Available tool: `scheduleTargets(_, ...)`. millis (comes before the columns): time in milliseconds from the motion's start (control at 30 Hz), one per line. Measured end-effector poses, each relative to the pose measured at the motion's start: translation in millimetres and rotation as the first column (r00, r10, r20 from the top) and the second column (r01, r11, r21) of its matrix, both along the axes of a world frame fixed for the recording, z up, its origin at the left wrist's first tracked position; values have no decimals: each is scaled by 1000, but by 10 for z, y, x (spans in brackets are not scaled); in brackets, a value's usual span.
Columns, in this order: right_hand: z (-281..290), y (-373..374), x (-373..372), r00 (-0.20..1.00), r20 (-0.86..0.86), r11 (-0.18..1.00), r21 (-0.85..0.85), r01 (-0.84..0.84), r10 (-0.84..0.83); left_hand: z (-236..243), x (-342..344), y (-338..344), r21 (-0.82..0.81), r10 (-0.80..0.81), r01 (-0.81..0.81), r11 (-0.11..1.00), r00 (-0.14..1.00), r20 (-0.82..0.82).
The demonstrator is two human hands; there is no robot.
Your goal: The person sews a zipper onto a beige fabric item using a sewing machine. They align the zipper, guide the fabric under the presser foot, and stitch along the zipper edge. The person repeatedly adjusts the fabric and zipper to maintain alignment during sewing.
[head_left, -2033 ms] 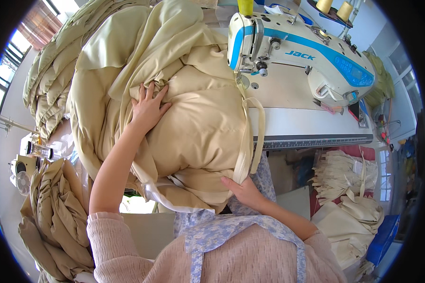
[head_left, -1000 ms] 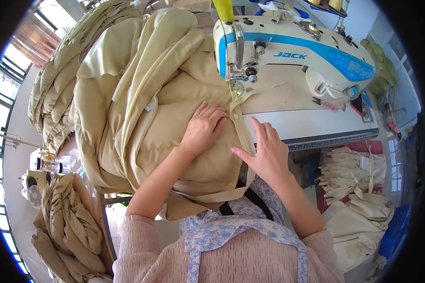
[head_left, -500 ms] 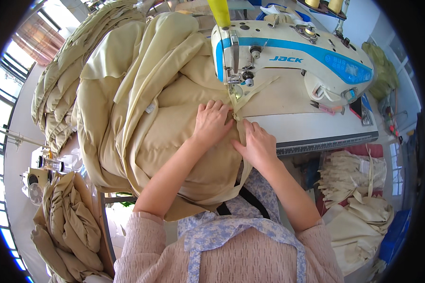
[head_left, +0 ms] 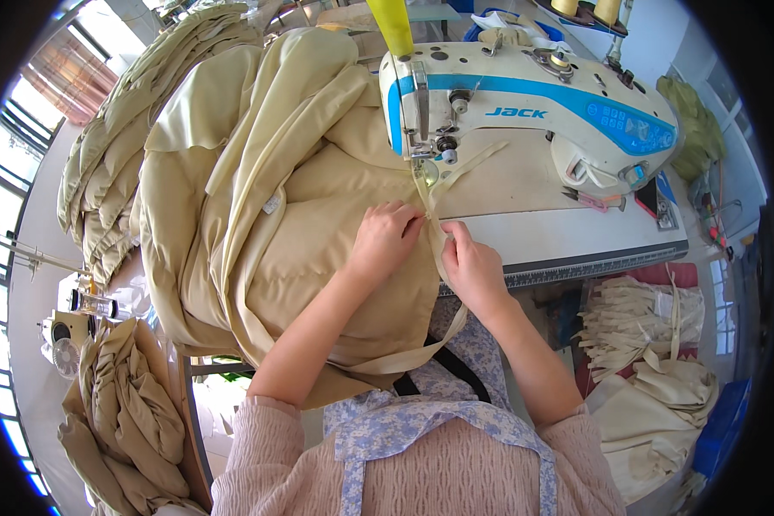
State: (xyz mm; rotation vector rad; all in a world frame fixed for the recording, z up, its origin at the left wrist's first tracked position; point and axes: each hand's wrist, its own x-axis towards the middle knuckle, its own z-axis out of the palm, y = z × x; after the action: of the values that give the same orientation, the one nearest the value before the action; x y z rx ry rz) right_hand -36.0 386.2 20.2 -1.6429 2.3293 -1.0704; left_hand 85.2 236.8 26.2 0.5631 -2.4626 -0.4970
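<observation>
A padded beige garment lies bunched over the left of the sewing table, its right edge running under the needle area of a white and blue sewing machine. My left hand rests on the garment, its fingertips pinching the fabric edge just in front of the presser foot. Close beside it, my right hand is closed on a narrow beige fabric strip that loops down toward my lap. Another length of strip trails behind the needle over the machine bed. The fingertips partly hide where strip and edge meet.
Small pink-handled snips and a phone-like red and black object lie right on the table. A ruler strip lines its front edge. More beige garments are heaped at left; bundled fabric strips sit at lower right.
Both hands have drawn slightly toward me, and their fingers have curled tighter at the fabric edge and strip. The strip's lower loop has swung out to the right.
</observation>
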Motion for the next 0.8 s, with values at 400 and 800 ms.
scheduleTargets(400,-6,-190,-218,980,-184,997,-11,77,-78,38,9,64,-109,15,-16,994,1000,-10)
scheduleTargets(800,-69,-966,-659,880,-335,941,-86,328,-338,-78,54,65,-52,53,-54,997,998,-28)
